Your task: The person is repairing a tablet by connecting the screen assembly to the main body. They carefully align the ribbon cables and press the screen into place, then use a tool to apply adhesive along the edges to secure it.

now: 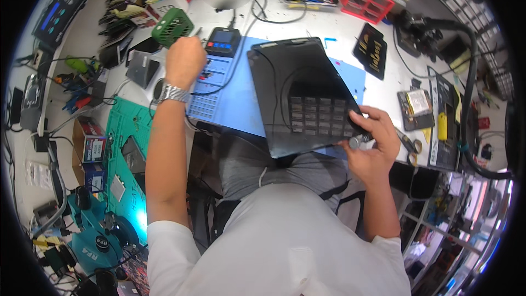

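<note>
A large black tablet [312, 82] with a glossy face lies tilted over the blue mat [241, 93], its lower edge jutting past the table toward my lap. My right hand [375, 142] grips its lower right corner, the thumb below and fingers over the edge. A short silvery cylinder [359, 141] shows by that thumb; whether I hold it too is unclear. My left hand [186, 60], with a metal watch at the wrist, is closed beside a green slotted box [173, 27]. Its fingertips are hidden, and a thin dark tip [198, 32] shows just past them.
A small black meter [223, 41] with a screen stands at the mat's far edge. To the left lie a green mat [129, 131] and a teal microscope [93, 235]. An opened phone [416, 108], a red drawer rack [366, 3] and a black cable arm [471, 77] occupy the right.
</note>
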`<action>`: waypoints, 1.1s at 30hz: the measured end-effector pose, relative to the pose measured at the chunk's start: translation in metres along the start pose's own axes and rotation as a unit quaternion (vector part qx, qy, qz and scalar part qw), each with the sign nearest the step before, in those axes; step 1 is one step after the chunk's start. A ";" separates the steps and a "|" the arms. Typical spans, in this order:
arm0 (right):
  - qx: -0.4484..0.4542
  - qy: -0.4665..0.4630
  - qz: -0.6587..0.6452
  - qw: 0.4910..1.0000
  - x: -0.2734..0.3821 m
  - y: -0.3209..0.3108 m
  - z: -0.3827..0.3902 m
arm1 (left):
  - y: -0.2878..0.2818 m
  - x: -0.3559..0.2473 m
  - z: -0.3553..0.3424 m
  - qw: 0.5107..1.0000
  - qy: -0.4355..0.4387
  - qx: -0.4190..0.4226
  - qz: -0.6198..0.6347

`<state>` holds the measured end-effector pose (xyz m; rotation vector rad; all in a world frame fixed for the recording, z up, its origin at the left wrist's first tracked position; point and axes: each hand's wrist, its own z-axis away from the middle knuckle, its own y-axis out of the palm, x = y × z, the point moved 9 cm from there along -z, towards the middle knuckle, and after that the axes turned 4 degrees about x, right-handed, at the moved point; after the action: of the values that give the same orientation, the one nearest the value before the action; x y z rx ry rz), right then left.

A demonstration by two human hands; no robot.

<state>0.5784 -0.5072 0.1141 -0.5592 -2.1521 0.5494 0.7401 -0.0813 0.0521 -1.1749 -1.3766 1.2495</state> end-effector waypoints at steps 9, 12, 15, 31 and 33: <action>-0.017 0.021 -0.067 0.997 -0.006 -0.005 -0.012 | -0.054 -0.015 0.184 0.920 -0.102 -0.260 0.273; -0.030 0.023 -0.079 0.996 -0.010 -0.006 -0.010 | -0.047 -0.062 0.237 0.909 -0.078 -0.229 0.338; -0.028 0.012 -0.074 0.997 -0.009 -0.002 -0.008 | -0.044 -0.110 0.271 0.916 0.035 -0.212 0.338; -0.039 0.014 -0.087 0.995 -0.015 -0.002 -0.005 | -0.036 -0.211 0.234 0.862 0.226 0.000 0.454; -0.040 0.016 -0.088 0.995 -0.013 -0.003 -0.004 | -0.034 -0.206 0.232 0.867 0.203 0.023 0.454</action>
<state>0.5886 -0.5159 0.1101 -0.4126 -2.1749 0.3576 0.5359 -0.3175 0.0635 -2.0241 -0.4376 1.4991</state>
